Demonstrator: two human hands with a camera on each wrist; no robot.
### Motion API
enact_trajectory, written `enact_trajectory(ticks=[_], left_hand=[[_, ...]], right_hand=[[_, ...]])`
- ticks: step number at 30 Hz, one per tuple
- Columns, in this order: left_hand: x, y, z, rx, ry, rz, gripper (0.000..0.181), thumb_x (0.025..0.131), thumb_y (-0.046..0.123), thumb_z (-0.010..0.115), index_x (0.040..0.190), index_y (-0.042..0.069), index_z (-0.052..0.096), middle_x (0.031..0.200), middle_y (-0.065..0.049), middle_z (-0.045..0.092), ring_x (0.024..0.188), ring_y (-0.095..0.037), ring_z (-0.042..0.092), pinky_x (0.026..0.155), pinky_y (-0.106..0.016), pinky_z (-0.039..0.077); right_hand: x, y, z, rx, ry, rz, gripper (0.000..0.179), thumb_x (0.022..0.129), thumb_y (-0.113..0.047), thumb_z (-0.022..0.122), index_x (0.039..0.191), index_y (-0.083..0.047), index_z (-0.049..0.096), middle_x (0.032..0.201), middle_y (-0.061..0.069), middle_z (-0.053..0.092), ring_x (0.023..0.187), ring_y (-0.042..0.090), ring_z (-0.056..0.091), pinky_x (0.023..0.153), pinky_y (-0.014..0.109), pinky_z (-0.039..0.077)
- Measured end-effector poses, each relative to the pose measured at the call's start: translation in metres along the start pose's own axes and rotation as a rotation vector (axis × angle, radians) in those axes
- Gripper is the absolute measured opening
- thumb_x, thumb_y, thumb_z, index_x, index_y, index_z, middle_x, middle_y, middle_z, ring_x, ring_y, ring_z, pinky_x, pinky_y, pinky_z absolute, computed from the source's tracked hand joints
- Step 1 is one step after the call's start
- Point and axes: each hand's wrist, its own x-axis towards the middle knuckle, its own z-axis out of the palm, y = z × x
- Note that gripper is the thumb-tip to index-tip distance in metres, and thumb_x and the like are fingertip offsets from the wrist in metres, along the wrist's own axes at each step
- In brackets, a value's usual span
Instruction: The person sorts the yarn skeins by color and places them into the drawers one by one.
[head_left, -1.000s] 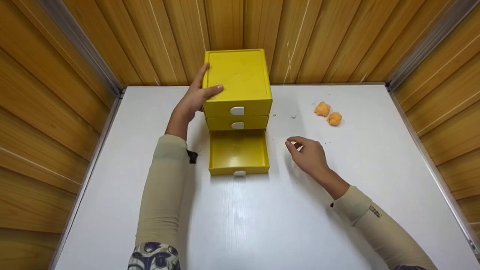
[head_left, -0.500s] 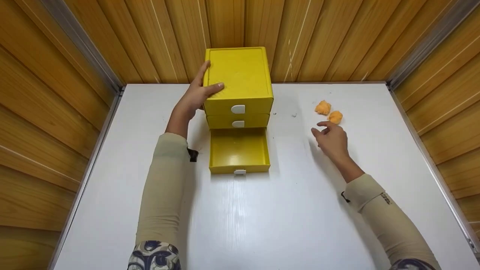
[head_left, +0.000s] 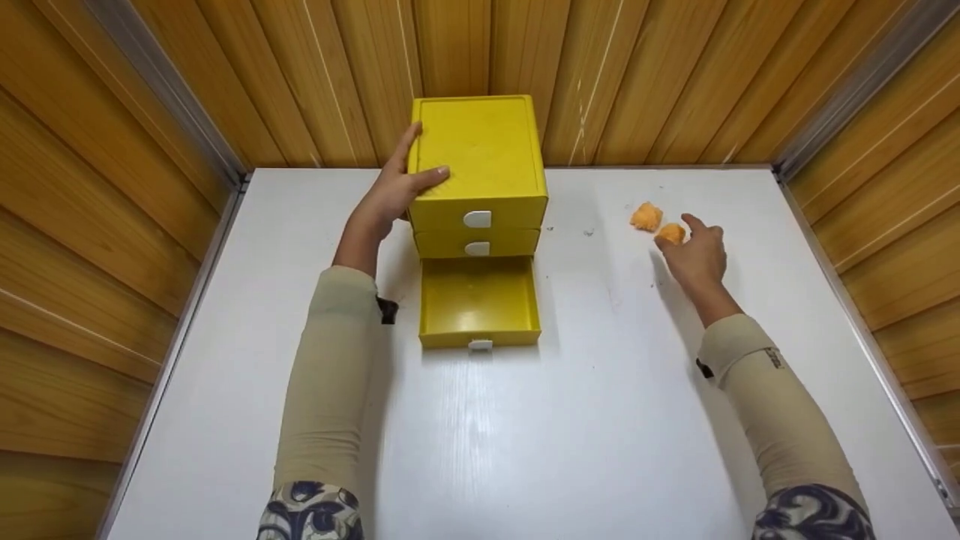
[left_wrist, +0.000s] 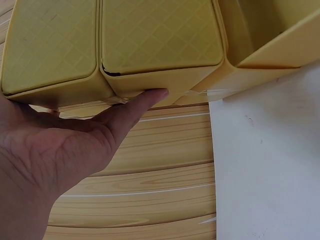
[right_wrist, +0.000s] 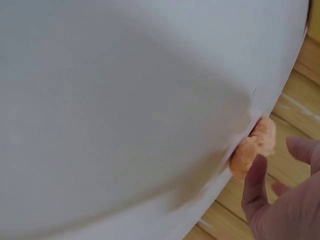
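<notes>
A yellow drawer cabinet (head_left: 480, 146) with white pull tabs stands near the back of the table. Its bottom drawer (head_left: 478, 339) is pulled out, and nothing is seen inside. My left hand (head_left: 391, 193) rests against the cabinet's left side, fingers mostly straight and the thumb over the top edge. At the back right lie two rough, soft-looking orange lumps. My right hand (head_left: 697, 259) is at the nearer lump (head_left: 672, 234), with thumb and fingers spread on either side of it. The other lump (head_left: 646, 217) lies just beyond, to the left.
The white table (head_left: 480, 442) has small dark specks and faint marks on it. Wood-patterned panels (head_left: 675, 82) stand behind it and at both sides. The left wrist view shows two closed drawers and part of the pulled-out one.
My right hand has moved right and away from me, from beside the open drawer to the nearer orange lump, its fingers spreading. My left hand and the cabinet have stayed in place.
</notes>
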Motion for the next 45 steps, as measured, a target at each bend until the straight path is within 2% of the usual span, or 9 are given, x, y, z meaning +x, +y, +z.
enact_trajectory(ticks=[4, 7, 12, 19, 26, 31, 36, 42, 45], left_hand=[[0.0, 0.001, 0.002, 0.002, -0.001, -0.005, 0.095, 0.096, 0.05, 0.074, 0.162, 0.066, 0.009, 0.183, 0.005, 0.005, 0.146, -0.023, 0.049, 0.126, -0.05, 0.037], [0.001, 0.001, 0.003, 0.001, -0.006, -0.006, 0.095, 0.095, 0.05, 0.074, 0.162, 0.067, 0.009, 0.183, 0.005, 0.005, 0.148, -0.024, 0.048, 0.127, -0.052, 0.036], [0.0, -0.002, 0.001, 0.004, -0.002, 0.0, 0.094, 0.096, 0.05, 0.074, 0.162, 0.067, 0.009, 0.183, 0.005, 0.003, 0.15, -0.026, 0.046, 0.127, -0.053, 0.036], [0.001, -0.001, 0.001, 0.009, -0.001, 0.012, 0.095, 0.096, 0.049, 0.074, 0.162, 0.067, 0.008, 0.183, 0.005, 0.003, 0.15, -0.025, 0.045, 0.127, -0.054, 0.034], [0.0, 0.0, 0.0, 0.007, 0.008, -0.007, 0.094, 0.095, 0.051, 0.074, 0.161, 0.069, 0.009, 0.183, 0.004, 0.005, 0.143, -0.027, 0.052, 0.122, -0.052, 0.042], [0.0, -0.001, -0.001, 0.013, 0.01, -0.013, 0.094, 0.095, 0.052, 0.074, 0.161, 0.069, 0.009, 0.183, 0.005, 0.004, 0.145, -0.026, 0.051, 0.123, -0.053, 0.04], [0.001, -0.001, 0.0, 0.009, 0.007, -0.006, 0.094, 0.096, 0.051, 0.074, 0.161, 0.068, 0.009, 0.183, 0.004, 0.004, 0.145, -0.027, 0.051, 0.122, -0.052, 0.042], [0.002, -0.001, 0.001, -0.006, -0.001, 0.009, 0.095, 0.095, 0.05, 0.075, 0.162, 0.067, 0.009, 0.183, 0.002, 0.006, 0.141, -0.028, 0.055, 0.118, -0.05, 0.045], [0.0, -0.001, 0.0, -0.004, -0.003, 0.012, 0.095, 0.096, 0.049, 0.074, 0.162, 0.066, 0.008, 0.182, 0.0, 0.008, 0.139, -0.028, 0.057, 0.116, -0.05, 0.047]], right_hand=[[0.013, 0.008, -0.002, -0.016, -0.099, 0.009, 0.071, 0.104, -0.037, 0.067, 0.164, -0.008, 0.043, 0.154, 0.035, 0.045, 0.135, 0.044, 0.05, 0.116, 0.059, 0.043], [0.018, 0.012, -0.003, -0.027, -0.104, 0.012, 0.061, 0.104, -0.03, 0.065, 0.157, -0.005, 0.052, 0.149, 0.031, 0.055, 0.129, 0.04, 0.055, 0.109, 0.054, 0.047], [0.021, 0.012, -0.003, -0.095, -0.088, -0.049, 0.047, 0.102, -0.023, 0.063, 0.144, -0.002, 0.064, 0.134, 0.027, 0.067, 0.113, 0.037, 0.061, 0.095, 0.05, 0.05], [0.023, 0.011, -0.004, -0.114, -0.107, -0.079, 0.042, 0.1, -0.02, 0.066, 0.137, 0.0, 0.066, 0.136, 0.028, 0.066, 0.12, 0.042, 0.061, 0.103, 0.057, 0.048], [0.028, 0.011, -0.005, -0.076, -0.114, -0.044, 0.041, 0.098, -0.024, 0.072, 0.132, -0.001, 0.069, 0.12, 0.022, 0.067, 0.103, 0.033, 0.058, 0.083, 0.039, 0.043], [0.029, 0.01, -0.005, -0.097, -0.136, -0.018, 0.041, 0.098, -0.025, 0.072, 0.133, -0.003, 0.068, 0.118, 0.019, 0.067, 0.099, 0.03, 0.058, 0.078, 0.036, 0.042], [0.03, 0.011, -0.005, -0.111, -0.146, -0.014, 0.044, 0.099, -0.024, 0.071, 0.137, -0.003, 0.067, 0.124, 0.022, 0.068, 0.104, 0.033, 0.06, 0.083, 0.039, 0.045], [0.028, 0.012, -0.007, -0.094, -0.159, -0.017, 0.052, 0.099, -0.024, 0.07, 0.147, -0.005, 0.064, 0.144, 0.025, 0.066, 0.124, 0.04, 0.062, 0.103, 0.053, 0.049], [0.028, 0.012, -0.006, -0.083, -0.164, -0.022, 0.054, 0.1, -0.025, 0.07, 0.149, -0.005, 0.062, 0.147, 0.025, 0.065, 0.13, 0.042, 0.062, 0.107, 0.057, 0.049]])
